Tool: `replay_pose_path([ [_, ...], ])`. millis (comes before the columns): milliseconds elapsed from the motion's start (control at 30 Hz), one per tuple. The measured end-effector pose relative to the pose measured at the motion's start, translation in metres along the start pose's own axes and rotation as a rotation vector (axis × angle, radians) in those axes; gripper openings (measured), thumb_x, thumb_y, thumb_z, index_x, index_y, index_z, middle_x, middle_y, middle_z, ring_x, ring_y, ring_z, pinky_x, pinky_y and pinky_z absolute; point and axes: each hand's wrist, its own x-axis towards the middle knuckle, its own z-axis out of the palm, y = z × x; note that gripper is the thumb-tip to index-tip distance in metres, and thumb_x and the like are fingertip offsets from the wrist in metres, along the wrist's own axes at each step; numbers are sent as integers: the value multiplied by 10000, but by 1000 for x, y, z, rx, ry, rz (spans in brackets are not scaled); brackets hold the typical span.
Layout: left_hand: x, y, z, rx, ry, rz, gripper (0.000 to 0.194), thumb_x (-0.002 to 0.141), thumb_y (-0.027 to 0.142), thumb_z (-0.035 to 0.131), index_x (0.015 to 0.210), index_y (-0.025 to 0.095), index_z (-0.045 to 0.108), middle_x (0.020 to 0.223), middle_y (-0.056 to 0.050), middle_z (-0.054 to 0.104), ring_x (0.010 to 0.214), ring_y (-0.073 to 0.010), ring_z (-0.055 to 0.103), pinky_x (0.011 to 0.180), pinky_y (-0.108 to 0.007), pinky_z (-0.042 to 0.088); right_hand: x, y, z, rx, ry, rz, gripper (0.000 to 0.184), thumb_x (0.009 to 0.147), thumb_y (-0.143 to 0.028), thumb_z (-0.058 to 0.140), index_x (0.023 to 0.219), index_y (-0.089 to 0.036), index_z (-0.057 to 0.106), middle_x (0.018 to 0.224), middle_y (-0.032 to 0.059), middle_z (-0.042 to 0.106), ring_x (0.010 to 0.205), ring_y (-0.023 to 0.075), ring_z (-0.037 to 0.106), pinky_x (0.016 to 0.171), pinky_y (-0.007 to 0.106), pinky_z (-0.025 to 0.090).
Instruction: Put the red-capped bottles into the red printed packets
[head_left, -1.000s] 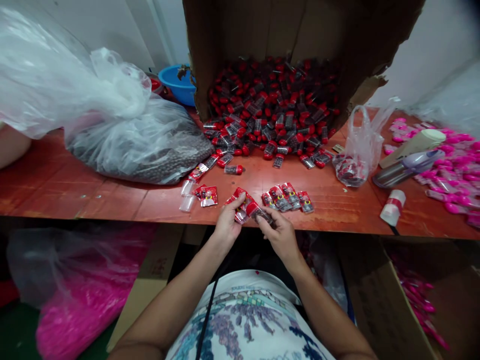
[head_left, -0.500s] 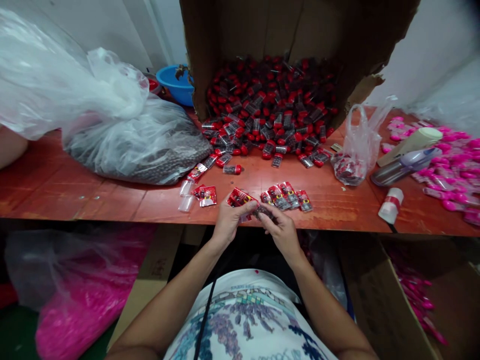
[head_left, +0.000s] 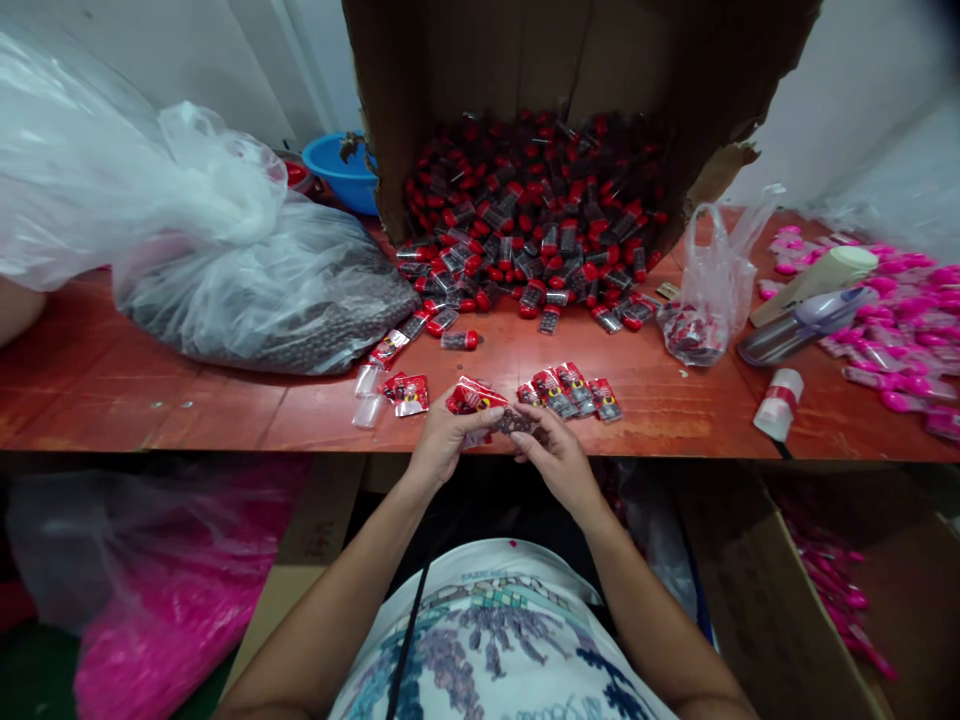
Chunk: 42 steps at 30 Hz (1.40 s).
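We see one red-brown table, and on it one big cardboard box, from which spills a heap of red-capped containers, too many for us to count. To its left lie one clear bag with dark contents and, behind, one blue basin. Our left hand pinches red wrappers under the thumb, their number we cannot tell; our right hand has its fingers nearly together on one dark-filled container, which is between both hands, at the table's front edge. Near them lie four filled packets and two clear cups
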Motion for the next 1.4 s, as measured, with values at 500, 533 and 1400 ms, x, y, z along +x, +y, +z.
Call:
replay_pose_path([
  [500,-2,-9,-8,-29,-36,-34,236,597,191,814,778,118,682,735,-48,697,634,-151,647,635,-252,529,9,10,14,91,42,21,379,759,-413,669,1085,-221,646,947,27,633,735,150,621,615,286,581],
  [533,-1,-10,-8,-29,-46,-44,229,600,186,812,775,113,683,732,-52,697,634,-150,648,635,-249,532,11,12,15,73,60,16,359,751,-416,677,1045,-210,653,914,23,633,724,150,620,606,281,575],
  [1400,20,1,-61,-369,439,71,347,532,128,843,840,130,681,688,-9,704,548,-143,657,532,-234,535,112,-12,63,-1009,-174,-251,308,960,-293,385,1190,-293,591,985,28,722,870,181,669,742,264,477],
])
